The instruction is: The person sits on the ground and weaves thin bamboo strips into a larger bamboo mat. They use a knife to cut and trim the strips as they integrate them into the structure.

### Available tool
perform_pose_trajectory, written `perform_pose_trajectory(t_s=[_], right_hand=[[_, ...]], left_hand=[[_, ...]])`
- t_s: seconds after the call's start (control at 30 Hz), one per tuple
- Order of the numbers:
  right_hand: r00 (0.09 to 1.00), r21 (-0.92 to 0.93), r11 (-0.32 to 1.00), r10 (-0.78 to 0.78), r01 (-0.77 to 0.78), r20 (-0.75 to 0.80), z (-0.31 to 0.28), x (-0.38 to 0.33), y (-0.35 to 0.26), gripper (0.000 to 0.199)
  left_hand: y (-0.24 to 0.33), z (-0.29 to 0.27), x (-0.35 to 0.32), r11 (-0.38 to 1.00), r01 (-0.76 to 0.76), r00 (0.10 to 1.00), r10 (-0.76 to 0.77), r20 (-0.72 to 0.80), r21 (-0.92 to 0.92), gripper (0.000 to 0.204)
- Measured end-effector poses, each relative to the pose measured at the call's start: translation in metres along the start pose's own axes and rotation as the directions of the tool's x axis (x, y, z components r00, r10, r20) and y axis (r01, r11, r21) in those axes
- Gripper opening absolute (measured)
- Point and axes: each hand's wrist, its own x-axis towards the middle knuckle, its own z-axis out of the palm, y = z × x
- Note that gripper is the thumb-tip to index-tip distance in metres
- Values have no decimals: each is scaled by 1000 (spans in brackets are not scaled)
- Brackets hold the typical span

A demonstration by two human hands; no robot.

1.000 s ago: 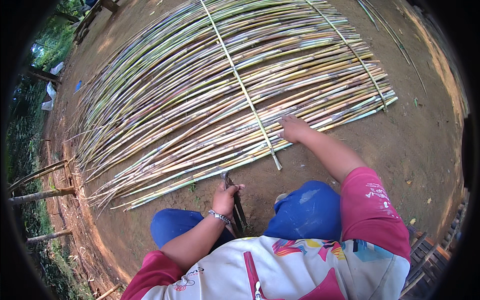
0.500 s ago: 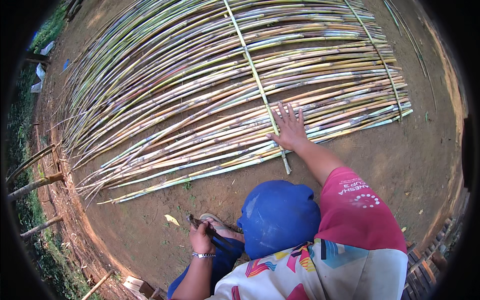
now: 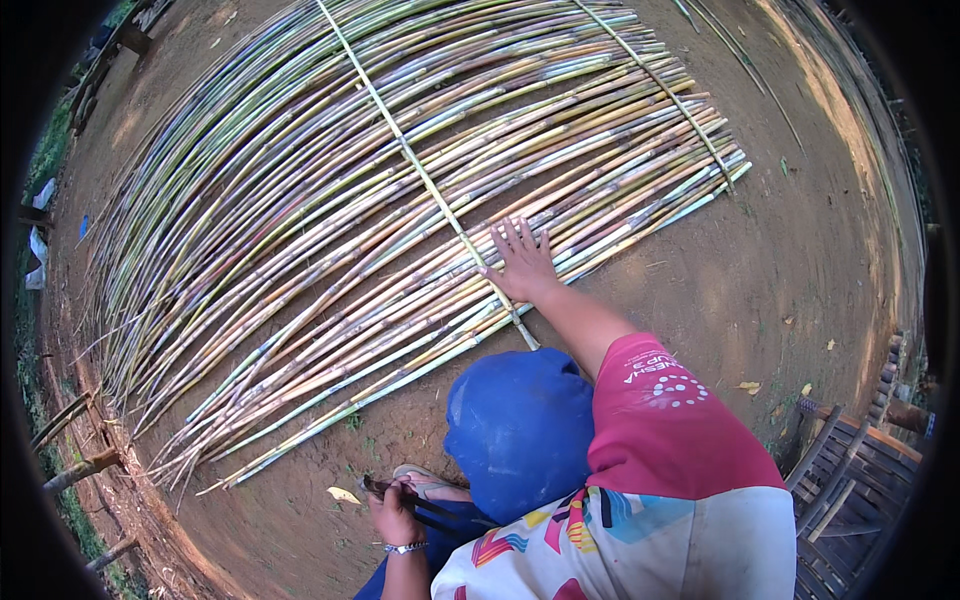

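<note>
My right hand (image 3: 525, 268) is open, its fingers spread flat over the near stalks, with the thumb against a long crosswise stalk (image 3: 410, 155). Beneath the palm lie many jointed cane stalks (image 3: 330, 240) in green, yellow and brown, side by side on the ground. At the lower left, beside my foot (image 3: 430, 484), my left hand (image 3: 395, 518) is closed around a dark tool (image 3: 435, 512) with a short head and two black handles, like pincers. My fingers partly hide it.
A second crosswise stalk (image 3: 665, 90) spans the canes' right ends. Loose thin stalks (image 3: 740, 60) lie on bare earth at the far right. My blue-covered knee (image 3: 518, 432) is just below the canes. A slatted wooden structure (image 3: 850, 490) stands at lower right, wooden poles (image 3: 85, 470) at left.
My view has turned and shifted, so the canes appear more tilted and further left. The right hand stays flat by the crosswise stalk, and the left still grips the tool.
</note>
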Motion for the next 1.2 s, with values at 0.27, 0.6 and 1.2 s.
perform_pose_trajectory(t_s=[0.27,0.6,1.2], right_hand=[[868,550,834,296,-32,-398,35,-41,28,61],[936,460,820,340,-341,89,92,-106,-6,34],[966,480,845,256,-235,22,82,-113,-3,26]], left_hand=[[24,33,1,981,-92,994,81,70,170,6],[29,22,23,963,-160,973,118,196,216,6],[19,19,34,932,-213,954,134,268,293,8]])
